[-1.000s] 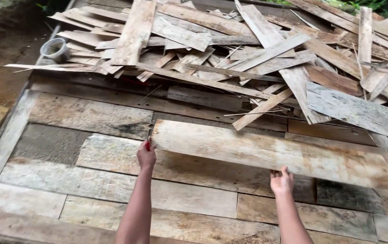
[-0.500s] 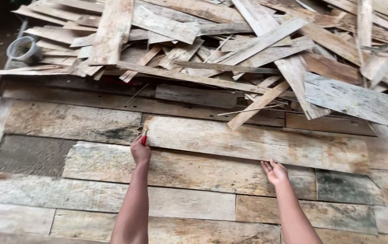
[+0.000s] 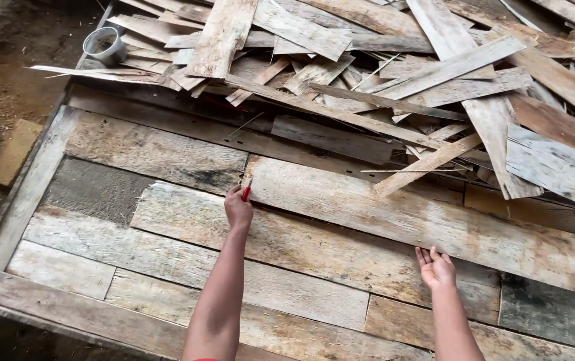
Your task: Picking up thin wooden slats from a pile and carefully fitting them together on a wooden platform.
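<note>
Down in the head view, both arms reach up from the bottom edge onto a panel [image 3: 100, 247] of weathered boards laid side by side in a frame.

Left hand [image 3: 238, 208], centre-left of the frame, is closed in a fist around a red pencil [image 3: 246, 192], whose tip sits at the left end of a long pale plank [image 3: 421, 220]. Right hand [image 3: 436, 267], lower right of centre, is open with fingers spread and presses flat on that plank's lower edge. It grips nothing.

That plank lies on top of the panel, slanting from centre-left down toward the right edge of the frame, its left end just beside a darker board [image 3: 157, 150]. It crosses several board seams beneath it.

Across the whole top of the frame lies a loose pile of scrap wood [image 3: 381, 73], with thin slats [image 3: 428, 164] reaching down to touch the plank's upper edge. At the upper left, a small grey tin [image 3: 104, 45] stands at the pile's edge. Bare dirt [image 3: 0, 80] fills the left side, with a flat yellowish block [image 3: 12, 152] on it.

Risks, as I judge them: the plank rests loose, held only by one flat palm, so it could slide or pivot under the pencil and throw off the placement. Rough, splintery faces could catch the bare fingers. Slats from the pile could slip down onto the plank and nudge it.
</note>
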